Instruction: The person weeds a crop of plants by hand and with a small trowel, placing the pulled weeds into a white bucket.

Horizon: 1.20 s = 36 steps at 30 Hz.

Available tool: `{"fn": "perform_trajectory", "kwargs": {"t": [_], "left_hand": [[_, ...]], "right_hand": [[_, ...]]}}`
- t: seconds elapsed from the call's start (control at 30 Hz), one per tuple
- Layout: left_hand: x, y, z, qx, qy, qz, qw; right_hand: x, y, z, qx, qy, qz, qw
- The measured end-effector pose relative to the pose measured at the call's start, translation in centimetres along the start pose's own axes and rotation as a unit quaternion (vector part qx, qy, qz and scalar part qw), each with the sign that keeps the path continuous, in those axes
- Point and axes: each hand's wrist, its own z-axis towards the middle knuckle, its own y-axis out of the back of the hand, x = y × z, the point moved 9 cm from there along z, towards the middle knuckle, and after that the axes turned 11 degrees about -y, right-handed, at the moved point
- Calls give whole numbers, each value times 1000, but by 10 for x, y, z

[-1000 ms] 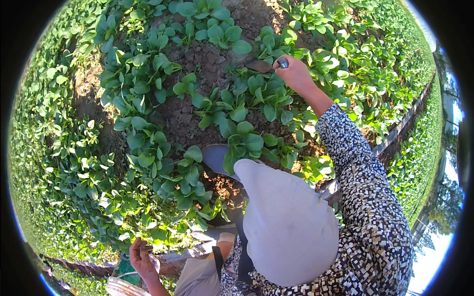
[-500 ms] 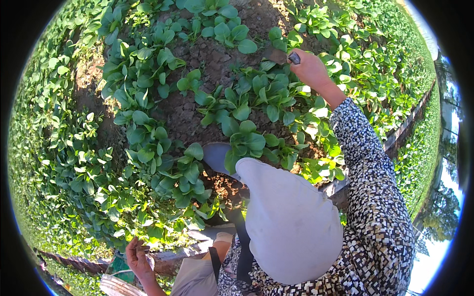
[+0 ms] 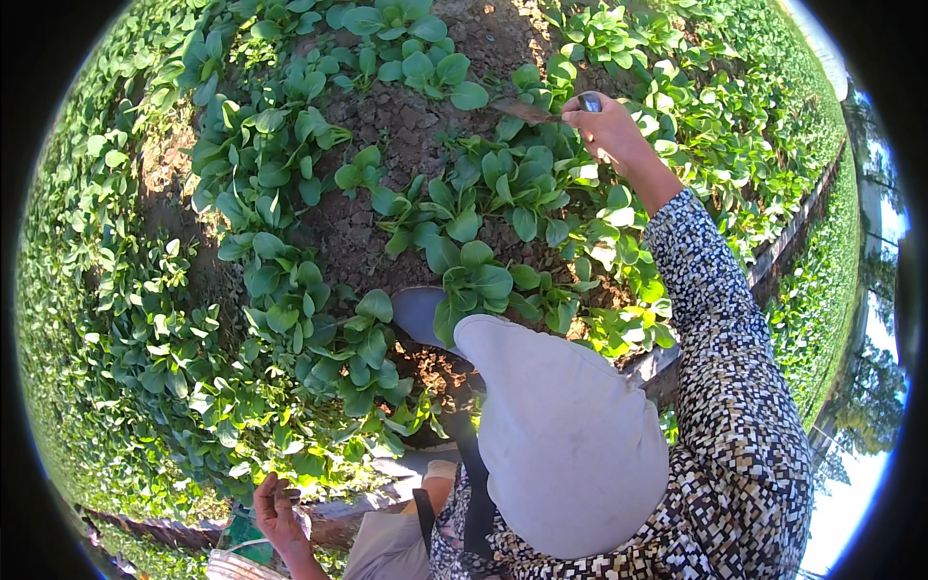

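Note:
Leafy green plants (image 3: 483, 280) with broad rounded leaves grow around brown soil (image 3: 387, 126). At the upper right, my right hand (image 3: 604, 130) grips a short hand tool by its dark handle. The tool's flat, brownish blade (image 3: 527, 111) points left, low among the leaves beside bare soil; its exact kind is unclear. At the lower left, my left hand (image 3: 280, 517) hangs near the plants at the bed's edge. Its soiled fingers are loosely bent and apart, with nothing visible in them.
A grey shoe tip (image 3: 420, 314) stands on the soil among the plants. A pale grey cloth shape (image 3: 570, 435) covers the lower middle. Beside my left hand is a whitish container (image 3: 242, 567). A raised border (image 3: 788, 242) runs along the right.
My right hand has turned and shifted slightly up and right, showing more of the tool's blade. My left hand has moved slightly right and down.

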Motion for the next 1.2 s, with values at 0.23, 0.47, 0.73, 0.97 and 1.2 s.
{"fn": "perform_trajectory", "kwargs": {"t": [0.23, 0.47, 0.73, 0.97, 1.2], "left_hand": [[-4, 0, 1, -1, 8, 28, 1000], [-8, -13, 6, 20, 4, 20, 1000], [11, 4, 0, 6, 17, 21, 1000], [18, -22, 8, 38, 39, 28, 998], [5, -84, 35, 59, -51, -72, 994]], "right_hand": [[-26, -9, 24, -72, 6, -61, 996], [-30, -24, 18, -162, 137, -232, 949], [14, -35, -37, -130, 184, -468, 854], [19, -44, -4, -155, 256, -495, 816], [1, -115, -71, -5, 367, -473, 801]]}}
